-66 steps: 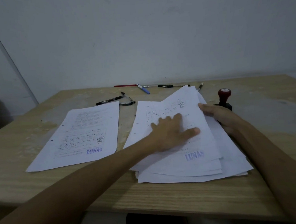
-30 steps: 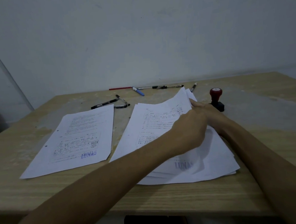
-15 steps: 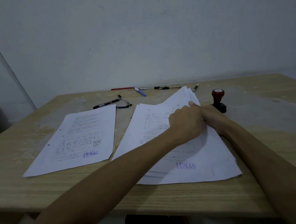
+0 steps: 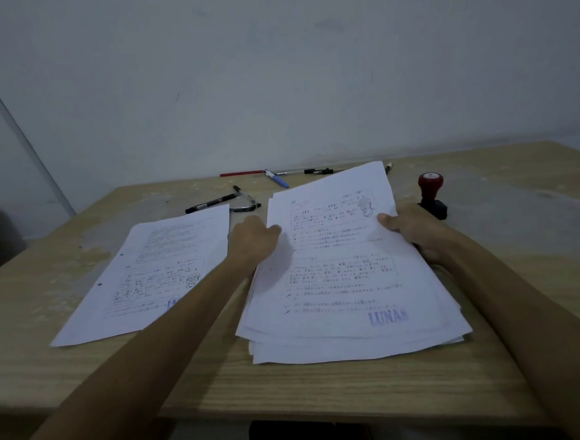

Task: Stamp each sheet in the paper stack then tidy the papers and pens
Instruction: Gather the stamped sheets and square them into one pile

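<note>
Both hands grip the top sheet [image 4: 339, 250]: left hand [image 4: 254, 239] pinches its left edge, right hand [image 4: 411, 228] its right, far end raised off the paper stack [image 4: 359, 342]. Already stamped, so likely moving it onto the separate sheet [image 4: 148, 277] at left. Stamp [image 4: 431, 192] idle just beyond the right hand.

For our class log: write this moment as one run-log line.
left hand: holds top sheet | right hand: holds its other edge | stamp: upright on table | top sheet: stamped LUNAS

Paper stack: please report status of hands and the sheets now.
Left hand and right hand grip top stamped sheet, far end lifted off paper stack. Stamp beside right hand, untouched.
</note>
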